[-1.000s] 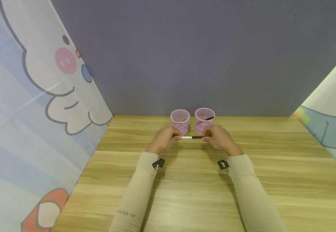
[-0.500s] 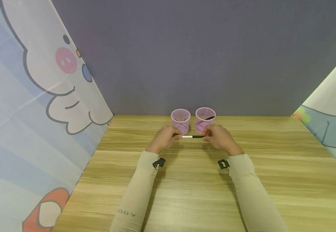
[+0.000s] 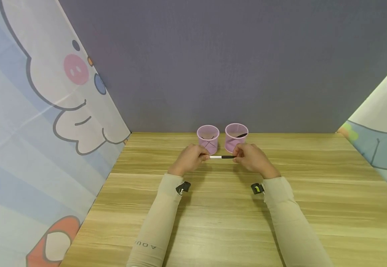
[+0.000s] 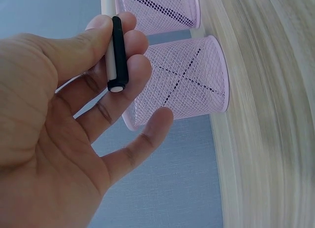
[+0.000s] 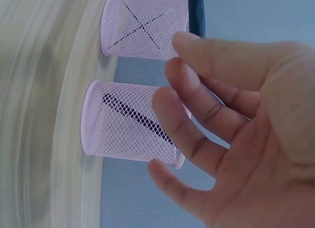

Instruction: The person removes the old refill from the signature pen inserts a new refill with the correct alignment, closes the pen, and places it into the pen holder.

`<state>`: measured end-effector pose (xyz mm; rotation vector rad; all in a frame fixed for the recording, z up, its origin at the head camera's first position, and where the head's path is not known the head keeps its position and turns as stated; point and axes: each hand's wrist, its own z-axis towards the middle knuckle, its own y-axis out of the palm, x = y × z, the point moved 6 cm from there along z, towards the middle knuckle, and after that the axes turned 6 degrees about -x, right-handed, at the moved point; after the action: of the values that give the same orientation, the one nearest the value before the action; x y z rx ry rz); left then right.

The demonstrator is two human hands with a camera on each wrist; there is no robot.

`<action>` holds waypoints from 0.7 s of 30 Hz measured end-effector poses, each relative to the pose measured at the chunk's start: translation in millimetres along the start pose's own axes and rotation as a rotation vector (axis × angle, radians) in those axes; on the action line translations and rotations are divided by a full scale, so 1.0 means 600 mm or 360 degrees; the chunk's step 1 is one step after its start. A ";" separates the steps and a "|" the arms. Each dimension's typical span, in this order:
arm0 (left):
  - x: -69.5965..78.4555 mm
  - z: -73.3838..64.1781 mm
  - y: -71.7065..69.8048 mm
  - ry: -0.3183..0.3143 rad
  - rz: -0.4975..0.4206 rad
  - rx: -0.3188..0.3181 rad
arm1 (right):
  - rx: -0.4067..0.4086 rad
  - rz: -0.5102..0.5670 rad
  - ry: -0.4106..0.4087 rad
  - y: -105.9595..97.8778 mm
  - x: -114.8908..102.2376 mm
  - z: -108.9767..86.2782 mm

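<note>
Just on the near side of the left cup (image 3: 208,144), a pen (image 3: 215,157) is held above the table (image 3: 220,226), its long axis running left to right, about level and parallel to the table's far edge. The left hand (image 3: 188,159) pinches one end, thumb and fingertips nearly meeting with only the slim barrel between, the little finger stretched away. The right hand (image 3: 253,160), to the right of the left cup, pinches the other end between thumb and forefinger, its other fingers loosely bent and apart. A smooth white stretch shows between the hands, then a black one pointing at the right hand; the left end has a black clip and a round white tip.

The left cup is pink mesh, cylindrical with a plain rim; two thin dark rods (image 4: 182,74) cross inside. Just right of it stands the right cup (image 3: 229,145), also pink mesh, a thicker black stick (image 3: 241,136) leaning within. Streaked wood grain runs beneath the left cup; behind it rises a flat blue-grey wall (image 3: 193,66).
</note>
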<state>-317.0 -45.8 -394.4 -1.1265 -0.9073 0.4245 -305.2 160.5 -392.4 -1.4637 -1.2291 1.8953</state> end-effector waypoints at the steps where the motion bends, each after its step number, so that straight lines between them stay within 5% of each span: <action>1: 0.000 0.000 0.000 0.0001 -0.0001 0.0001 | -0.0009 0.0011 -0.0006 0.000 0.000 0.000; 21: -0.009 -0.002 0.000 -0.0047 -0.0009 0.0009 | -0.0177 0.0111 -0.0115 0.006 0.006 -0.004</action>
<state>-319.3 -50.4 -396.6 -1.1149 -0.9343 0.4400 -303.6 162.0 -397.6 -1.5253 -1.3525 1.9692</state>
